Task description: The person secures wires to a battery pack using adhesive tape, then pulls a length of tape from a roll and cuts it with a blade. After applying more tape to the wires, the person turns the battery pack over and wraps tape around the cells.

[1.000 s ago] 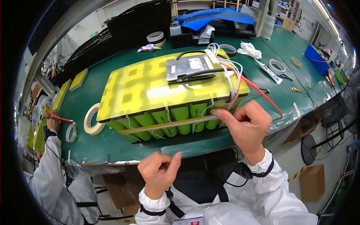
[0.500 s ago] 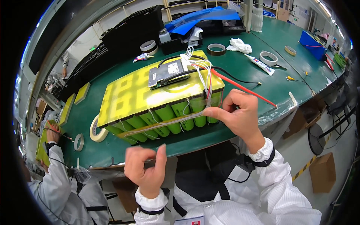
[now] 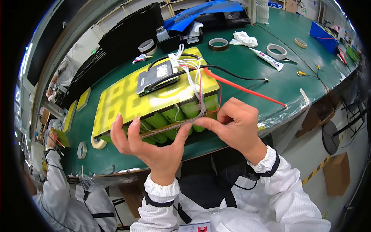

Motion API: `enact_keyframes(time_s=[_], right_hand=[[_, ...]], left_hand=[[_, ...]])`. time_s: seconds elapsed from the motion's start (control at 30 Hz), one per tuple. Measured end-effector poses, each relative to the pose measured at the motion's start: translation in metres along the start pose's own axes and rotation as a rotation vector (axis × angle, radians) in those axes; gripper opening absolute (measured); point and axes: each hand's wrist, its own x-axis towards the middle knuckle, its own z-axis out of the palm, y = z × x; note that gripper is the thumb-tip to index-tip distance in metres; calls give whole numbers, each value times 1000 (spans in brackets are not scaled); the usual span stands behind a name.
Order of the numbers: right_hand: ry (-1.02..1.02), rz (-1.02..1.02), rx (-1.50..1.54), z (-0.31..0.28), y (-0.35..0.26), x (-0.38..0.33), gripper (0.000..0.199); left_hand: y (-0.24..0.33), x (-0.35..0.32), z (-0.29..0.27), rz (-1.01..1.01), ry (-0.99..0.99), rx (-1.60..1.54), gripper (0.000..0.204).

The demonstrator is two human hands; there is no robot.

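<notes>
A battery pack of green cylindrical cells (image 3: 170, 116) with yellow top sheeting (image 3: 116, 94) lies in front of me on the bench. On its top sits a flat dark circuit module (image 3: 157, 77); thin white wires (image 3: 196, 87) run from it over the right side and along the front. My left hand (image 3: 154, 149) is open at the front side, fingers spread over the pack, its thumb against the wires. My right hand (image 3: 237, 125) has curled fingers, its thumb pressing the wires at the front right. Whatever lies behind that thumb is hidden.
A thick red cable (image 3: 247, 89) and a black cable (image 3: 235, 75) stretch right from the pack. Tape rolls (image 3: 276, 51), a glue tube (image 3: 266, 59) and crumpled tissue (image 3: 244, 39) lie behind. Black bins (image 3: 170, 43) stand at the back. A co-worker's sleeve (image 3: 54, 174) is at left.
My left hand has risen from below the bench edge to the pack's front, its fingers spreading. My right hand has moved slightly left along the wires. The pack appears shifted left in view.
</notes>
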Motion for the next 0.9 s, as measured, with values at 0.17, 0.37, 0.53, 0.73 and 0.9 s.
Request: enact_keyframes(time_s=[0.17,0.37,0.53,0.73,0.9], right_hand=[[-21,-79,-20,-1,6,2,48],[-17,35,23,1,4,0,51],[6,23,2,4,10,-4,53],[-39,8,57,-10,13,-7,52],[-46,81,111,-28,21,-1,47]], left_hand=[[-6,1,0,78,-19,64,101],[-4,3,-3,113,-58,111,103],[-4,6,1,148,-68,79,102],[-5,8,3,136,-51,60,99],[-7,5,5,160,-40,73,95]])
